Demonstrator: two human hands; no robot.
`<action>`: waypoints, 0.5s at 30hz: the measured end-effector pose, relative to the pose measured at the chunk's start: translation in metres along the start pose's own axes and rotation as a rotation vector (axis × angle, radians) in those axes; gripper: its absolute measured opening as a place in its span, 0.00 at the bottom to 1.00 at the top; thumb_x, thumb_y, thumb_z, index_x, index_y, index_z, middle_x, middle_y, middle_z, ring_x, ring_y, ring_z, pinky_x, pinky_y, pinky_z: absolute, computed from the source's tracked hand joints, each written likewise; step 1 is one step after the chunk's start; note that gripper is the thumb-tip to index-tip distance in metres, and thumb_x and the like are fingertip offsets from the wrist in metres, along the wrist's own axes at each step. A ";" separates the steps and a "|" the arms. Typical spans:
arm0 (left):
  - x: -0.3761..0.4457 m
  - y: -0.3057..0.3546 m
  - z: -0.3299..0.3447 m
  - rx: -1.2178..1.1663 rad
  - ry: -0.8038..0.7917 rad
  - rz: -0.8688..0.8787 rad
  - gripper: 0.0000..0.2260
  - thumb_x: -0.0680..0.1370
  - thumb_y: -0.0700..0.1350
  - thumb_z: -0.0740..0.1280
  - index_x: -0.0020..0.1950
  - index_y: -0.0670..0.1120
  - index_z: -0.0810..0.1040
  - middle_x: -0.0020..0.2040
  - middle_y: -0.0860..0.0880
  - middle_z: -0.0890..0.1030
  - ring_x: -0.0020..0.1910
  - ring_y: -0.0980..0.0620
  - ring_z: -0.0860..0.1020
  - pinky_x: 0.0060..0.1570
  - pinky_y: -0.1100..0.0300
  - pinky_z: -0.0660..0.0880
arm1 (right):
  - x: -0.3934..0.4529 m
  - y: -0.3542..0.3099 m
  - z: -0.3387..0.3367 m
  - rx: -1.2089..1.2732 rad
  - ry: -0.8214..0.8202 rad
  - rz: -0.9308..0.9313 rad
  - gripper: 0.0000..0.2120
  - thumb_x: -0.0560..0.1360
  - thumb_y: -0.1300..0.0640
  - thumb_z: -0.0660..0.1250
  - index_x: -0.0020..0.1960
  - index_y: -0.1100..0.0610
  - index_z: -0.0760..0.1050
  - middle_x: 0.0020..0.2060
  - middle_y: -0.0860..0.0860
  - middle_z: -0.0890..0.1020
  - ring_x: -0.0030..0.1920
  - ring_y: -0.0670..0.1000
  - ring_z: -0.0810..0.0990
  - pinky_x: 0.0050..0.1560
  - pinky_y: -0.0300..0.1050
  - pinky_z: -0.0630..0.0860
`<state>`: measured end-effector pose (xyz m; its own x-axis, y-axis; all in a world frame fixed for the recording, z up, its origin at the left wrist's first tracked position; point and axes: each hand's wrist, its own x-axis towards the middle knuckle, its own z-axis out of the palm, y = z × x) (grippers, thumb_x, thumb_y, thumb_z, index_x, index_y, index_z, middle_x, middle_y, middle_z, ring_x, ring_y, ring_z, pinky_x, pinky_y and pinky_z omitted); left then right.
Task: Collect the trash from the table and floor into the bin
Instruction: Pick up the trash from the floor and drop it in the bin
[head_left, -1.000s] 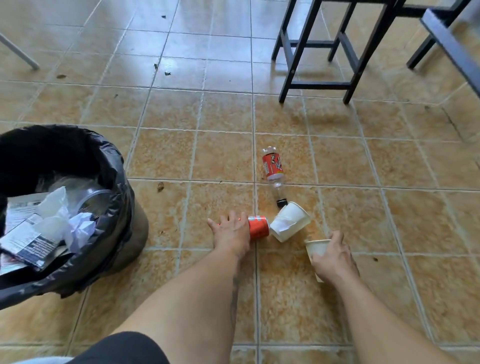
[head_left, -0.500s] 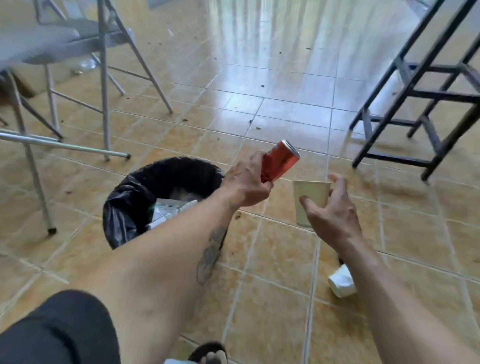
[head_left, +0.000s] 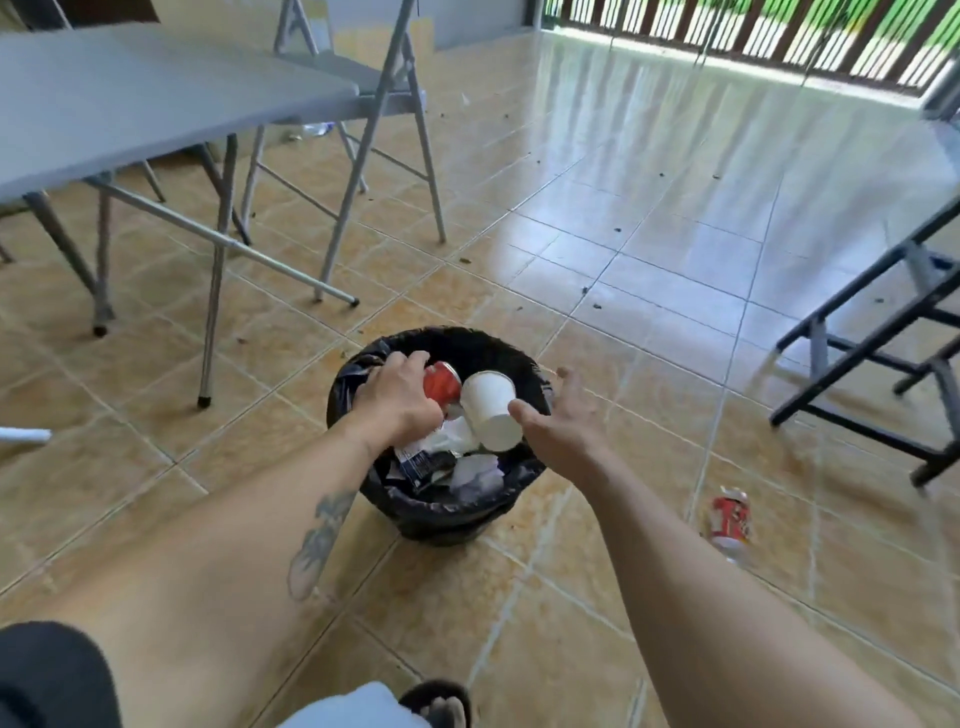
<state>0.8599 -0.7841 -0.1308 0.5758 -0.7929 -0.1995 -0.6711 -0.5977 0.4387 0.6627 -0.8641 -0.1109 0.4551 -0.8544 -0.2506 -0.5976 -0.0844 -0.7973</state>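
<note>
We see a red metal can (head_left: 441, 382), a white paper cup (head_left: 491, 410), a black-lined round bin (head_left: 447, 514), and perhaps red-labelled plastic bottle (head_left: 731, 522) on tan tiles (head_left: 519, 623).

Red can (head_left: 442, 381), white cup (head_left: 491, 410) tilted over black-lined bin (head_left: 447, 512).

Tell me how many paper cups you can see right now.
1: a white paper cup over the bin, beside the open right hand. Others may be buried in the trash.

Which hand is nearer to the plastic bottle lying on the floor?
The right. The right hand is open over the bin's right rim, on the side facing the bottle. The left hand holds the red can over the bin's far side.
</note>
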 end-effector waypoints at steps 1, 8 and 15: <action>-0.002 0.005 0.000 -0.042 0.052 0.020 0.33 0.67 0.50 0.62 0.74 0.49 0.67 0.67 0.43 0.71 0.65 0.39 0.72 0.64 0.45 0.71 | -0.003 0.006 -0.006 -0.019 0.006 0.007 0.37 0.74 0.43 0.68 0.77 0.48 0.55 0.72 0.56 0.71 0.69 0.58 0.71 0.64 0.52 0.69; -0.004 0.083 0.011 -0.249 0.350 0.307 0.18 0.74 0.38 0.61 0.62 0.47 0.78 0.61 0.45 0.78 0.58 0.43 0.78 0.59 0.50 0.74 | -0.025 0.065 -0.077 -0.072 0.136 0.106 0.29 0.75 0.46 0.69 0.74 0.47 0.64 0.64 0.54 0.77 0.55 0.52 0.75 0.52 0.46 0.70; -0.022 0.186 0.088 -0.245 0.072 0.626 0.19 0.73 0.41 0.61 0.63 0.49 0.77 0.61 0.49 0.77 0.55 0.45 0.80 0.56 0.48 0.77 | -0.074 0.159 -0.131 -0.154 0.258 0.350 0.31 0.72 0.49 0.71 0.72 0.51 0.65 0.65 0.55 0.76 0.62 0.56 0.76 0.60 0.49 0.71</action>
<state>0.6809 -0.8882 -0.1215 0.1486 -0.9658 0.2123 -0.7680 0.0225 0.6400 0.4473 -0.8812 -0.1477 0.0407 -0.9432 -0.3296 -0.7859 0.1735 -0.5935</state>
